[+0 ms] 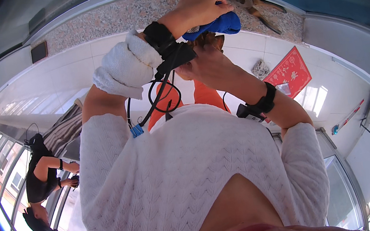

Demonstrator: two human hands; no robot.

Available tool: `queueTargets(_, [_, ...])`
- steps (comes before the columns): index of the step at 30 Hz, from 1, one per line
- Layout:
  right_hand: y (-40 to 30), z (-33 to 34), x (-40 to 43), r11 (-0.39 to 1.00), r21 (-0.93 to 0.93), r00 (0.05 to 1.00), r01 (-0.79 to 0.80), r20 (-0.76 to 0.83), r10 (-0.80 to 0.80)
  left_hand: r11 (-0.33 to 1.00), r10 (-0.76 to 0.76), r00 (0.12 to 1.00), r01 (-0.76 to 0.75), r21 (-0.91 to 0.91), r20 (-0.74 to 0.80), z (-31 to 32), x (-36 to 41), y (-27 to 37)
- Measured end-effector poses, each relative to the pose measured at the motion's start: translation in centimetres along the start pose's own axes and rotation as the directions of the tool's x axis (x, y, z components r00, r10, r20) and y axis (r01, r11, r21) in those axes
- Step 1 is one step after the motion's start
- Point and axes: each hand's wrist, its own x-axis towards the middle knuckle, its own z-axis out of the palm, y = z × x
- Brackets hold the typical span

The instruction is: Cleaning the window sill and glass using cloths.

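My left hand (204,6), at the granite window sill (105,19), has its fingers closed on a blue cloth (217,26). Just below the cloth, my right hand (204,62) grips a brown, shiny object (212,40), perhaps a leather shoe or glove; its kind cannot be told. The cloth lies against the top of that object. Part of the brown object is hidden by the cloth and by my fingers. Pliers with worn brown handles (261,17) rest on the sill to the right of the cloth.
A dark rectangular item (39,52) sits at the sill's left end. On the tiled floor are a red mat (290,73) and a crumpled grey rag (260,69). Black cables hang by my forearm. Another person (41,180) is at the left, near barred windows.
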Motion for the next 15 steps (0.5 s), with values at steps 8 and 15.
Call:
queueTargets(8, [1.0,2.3,-1.7,0.977,-0.129,0.984,-0.169,-0.084,0.159,0.994,-0.103,0.992,0.105,0.035,-0.068,-0.2,-3.0,-0.8])
queueTargets(15, [3.1,-1.9,-5.2,0.962,0.257,0.985,-0.092,0.162,0.051,0.965,-0.183,0.950,0.125,-0.231,-0.254,-3.2,-6.1,-7.0])
